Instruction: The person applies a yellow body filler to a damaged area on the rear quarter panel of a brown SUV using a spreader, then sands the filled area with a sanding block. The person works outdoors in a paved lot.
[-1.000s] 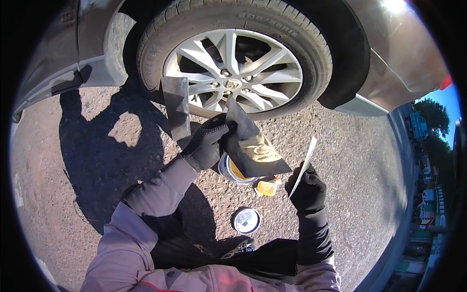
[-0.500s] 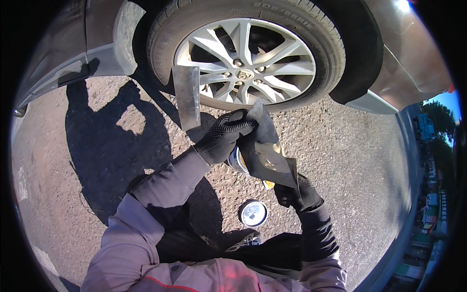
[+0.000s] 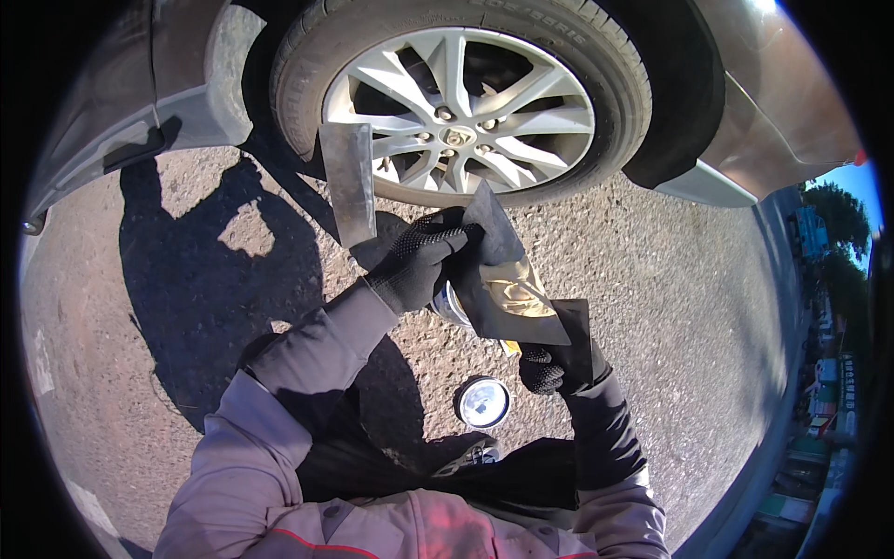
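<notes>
My left hand [image 3: 410, 265], in a black dotted glove, grips the edge of a flat grey metal putty plate [image 3: 498, 228]. A smear of cream-yellow putty [image 3: 515, 289] lies across the plate. My right hand [image 3: 543, 368], gloved alike, is curled around a dark flat scraper [image 3: 575, 326] beside the plate's lower right corner. Another grey rectangular metal plate [image 3: 348, 182] stands left of my left hand, in front of the tyre; I cannot tell what supports it. Below the putty plate a blue-and-white can [image 3: 449, 305] shows only in part.
A car wheel [image 3: 456, 138] with silver spokes is just ahead, between brownish body panels. A round lid-like thing [image 3: 484, 402] with a pale inside sits on the rough pavement [image 3: 689, 307] near my feet. A yellow piece [image 3: 509, 347] shows by the can. My shadow falls left.
My right hand and scraper have shifted slightly, with the scraper turned more upright by the plate's corner. The putty on the plate looks more spread and ridged. My view has shifted a little.
</notes>
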{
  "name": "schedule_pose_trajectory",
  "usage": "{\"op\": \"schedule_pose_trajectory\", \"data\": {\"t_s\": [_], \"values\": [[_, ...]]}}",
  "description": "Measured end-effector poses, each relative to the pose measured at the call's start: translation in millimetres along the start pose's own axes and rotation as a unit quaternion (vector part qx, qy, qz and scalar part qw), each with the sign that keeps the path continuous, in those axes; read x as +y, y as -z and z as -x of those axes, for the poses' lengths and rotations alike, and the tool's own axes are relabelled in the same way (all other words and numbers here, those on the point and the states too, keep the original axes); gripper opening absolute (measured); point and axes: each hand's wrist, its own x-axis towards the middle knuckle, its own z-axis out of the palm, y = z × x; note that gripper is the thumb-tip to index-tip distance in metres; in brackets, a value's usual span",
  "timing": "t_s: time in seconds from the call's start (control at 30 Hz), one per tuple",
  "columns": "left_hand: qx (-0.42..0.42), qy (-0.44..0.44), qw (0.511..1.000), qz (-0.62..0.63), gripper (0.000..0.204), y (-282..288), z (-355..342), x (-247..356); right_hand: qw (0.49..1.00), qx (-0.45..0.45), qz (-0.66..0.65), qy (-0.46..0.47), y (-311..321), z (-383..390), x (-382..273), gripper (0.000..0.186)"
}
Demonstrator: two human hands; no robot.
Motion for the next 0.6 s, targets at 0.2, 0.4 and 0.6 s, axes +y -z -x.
{"op": "schedule_pose_trajectory", "data": {"t_s": [0.2,0.4,0.6], "values": [[-0.013,0.058,0.980,0.192,0.021,14,-6,4,0.915,0.194,0.320,0.148,42,-26,50,0.023],[-0.063,0.219,0.972,0.064,0.028,-17,16,-17,0.955,0.222,-0.091,0.173,21,-44,43,0.014],[-0.131,0.062,0.941,-0.307,0.024,-20,13,-18,0.963,0.149,-0.207,0.091,32,-45,69,0.014]]}}
